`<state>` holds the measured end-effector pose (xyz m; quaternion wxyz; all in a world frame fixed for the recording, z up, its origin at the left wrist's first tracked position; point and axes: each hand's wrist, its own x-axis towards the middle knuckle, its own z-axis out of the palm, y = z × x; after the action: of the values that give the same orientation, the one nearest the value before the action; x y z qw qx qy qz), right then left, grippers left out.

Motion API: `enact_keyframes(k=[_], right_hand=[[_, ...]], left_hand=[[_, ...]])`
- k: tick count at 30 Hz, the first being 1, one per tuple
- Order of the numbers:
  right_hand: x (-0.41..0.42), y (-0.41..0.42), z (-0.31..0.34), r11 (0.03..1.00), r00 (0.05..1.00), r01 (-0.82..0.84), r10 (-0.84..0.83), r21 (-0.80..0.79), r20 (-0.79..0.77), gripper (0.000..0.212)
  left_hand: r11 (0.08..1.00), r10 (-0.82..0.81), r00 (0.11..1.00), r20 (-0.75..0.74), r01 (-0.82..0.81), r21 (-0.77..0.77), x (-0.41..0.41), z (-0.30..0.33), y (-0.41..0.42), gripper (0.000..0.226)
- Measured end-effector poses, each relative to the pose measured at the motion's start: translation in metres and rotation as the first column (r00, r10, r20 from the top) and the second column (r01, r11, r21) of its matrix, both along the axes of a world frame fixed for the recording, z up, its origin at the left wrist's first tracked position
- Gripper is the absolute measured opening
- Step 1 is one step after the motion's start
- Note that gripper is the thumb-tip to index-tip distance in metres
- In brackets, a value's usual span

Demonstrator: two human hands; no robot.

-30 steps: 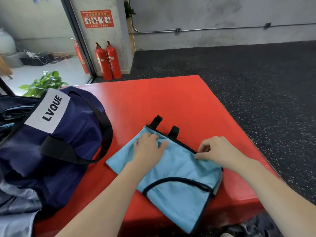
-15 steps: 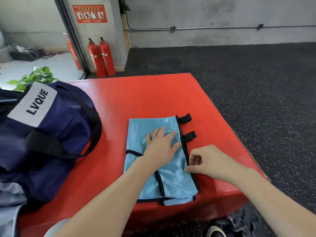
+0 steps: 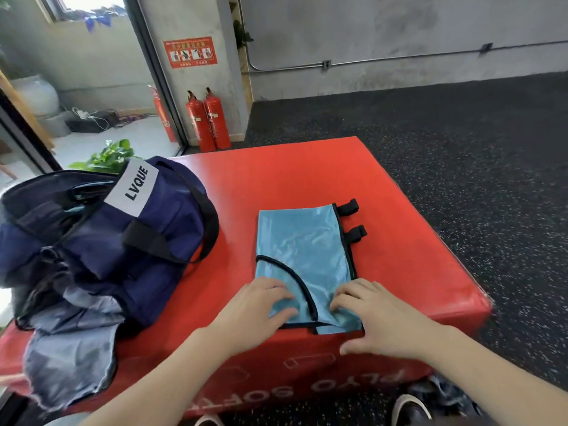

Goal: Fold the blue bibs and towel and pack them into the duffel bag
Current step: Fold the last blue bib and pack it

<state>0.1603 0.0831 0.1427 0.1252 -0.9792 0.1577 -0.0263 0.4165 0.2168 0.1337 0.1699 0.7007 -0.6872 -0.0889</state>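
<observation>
A light blue bib (image 3: 304, 250) with black trim lies folded lengthwise on the red foam box (image 3: 399, 272), its two black tabs pointing right at the far end. My left hand (image 3: 261, 305) and my right hand (image 3: 378, 315) are both at the bib's near end, by the box's front edge. On each hand the fingers curl onto the cloth, and they seem to pinch it. My right thumb hangs over the box's front face. The navy duffel bag (image 3: 123, 241) with a white LVQUE label stands open on the left of the box.
Grey-blue cloth (image 3: 70, 348) spills from the bag's near end over the box edge. Dark cloth (image 3: 445, 398) lies on the speckled black floor by my shoes (image 3: 412, 410). Red fire extinguishers (image 3: 209, 121) and a green plant (image 3: 104, 158) stand beyond the box.
The bib was turned from a slant to lie lengthwise. My left hand slid from its middle and my right hand from its right edge to its near end.
</observation>
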Motion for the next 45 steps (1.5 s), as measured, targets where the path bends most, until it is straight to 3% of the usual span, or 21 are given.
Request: enact_keyframes(k=[5,8,14,17,19,21,24,26,31,39,42,45], right_hand=[[0.003,0.009,-0.006,0.986,0.986,0.015,0.013,-0.166,0.165,0.022],[0.008,0.009,-0.009,0.986,0.981,0.050,-0.018,-0.161,0.194,0.021],[0.006,0.015,0.007,0.978,0.964,0.187,-0.200,0.088,0.174,0.015],[0.004,0.016,0.020,0.966,0.957,0.201,-0.229,0.161,0.180,0.030],[0.000,0.014,0.025,0.939,0.942,0.236,-0.284,0.249,0.177,0.027],[-0.004,0.009,0.030,0.905,0.913,0.247,-0.338,0.346,0.231,0.024],[-0.005,0.002,0.044,0.866,0.825,0.248,-0.424,0.433,0.374,0.022],[-0.005,-0.003,0.054,0.815,0.781,0.205,-0.470,0.542,0.411,0.022],[0.010,-0.023,0.069,0.755,0.807,0.192,-0.485,0.627,0.336,0.021],[0.065,-0.065,0.063,0.843,0.847,0.276,-0.440,0.462,0.297,0.012],[0.084,-0.081,0.054,0.864,0.875,0.295,-0.416,0.408,0.249,0.013],[0.098,-0.092,0.042,0.873,0.885,0.308,-0.409,0.380,0.223,0.013]], left_hand=[[0.998,0.043,0.999,0.003,-0.043,0.052,-0.006,-0.005,0.023,0.075],[0.995,0.075,0.996,0.039,-0.078,0.067,-0.018,0.000,0.026,0.082],[0.987,0.154,0.977,0.149,-0.157,0.012,-0.035,0.008,0.022,0.072],[0.984,0.177,0.973,0.149,-0.173,-0.040,-0.038,0.015,0.022,0.039],[0.979,0.201,0.978,0.060,-0.197,-0.060,-0.037,0.021,0.022,0.025],[0.969,0.226,0.966,-0.126,-0.237,-0.075,-0.034,0.029,0.025,0.023],[0.954,0.204,0.895,-0.397,-0.273,-0.123,-0.031,0.045,0.027,0.013],[0.939,0.198,0.849,-0.489,-0.307,-0.153,-0.031,0.055,0.028,0.011],[0.898,0.256,0.788,-0.560,-0.408,-0.164,-0.025,0.058,0.013,0.016],[0.805,0.438,0.698,-0.566,-0.585,-0.099,-0.009,0.045,-0.024,0.039],[0.772,0.497,0.635,-0.591,-0.634,-0.032,-0.002,0.035,-0.035,0.033],[0.756,0.509,0.586,-0.631,-0.655,0.002,-0.003,0.031,-0.036,0.011]])
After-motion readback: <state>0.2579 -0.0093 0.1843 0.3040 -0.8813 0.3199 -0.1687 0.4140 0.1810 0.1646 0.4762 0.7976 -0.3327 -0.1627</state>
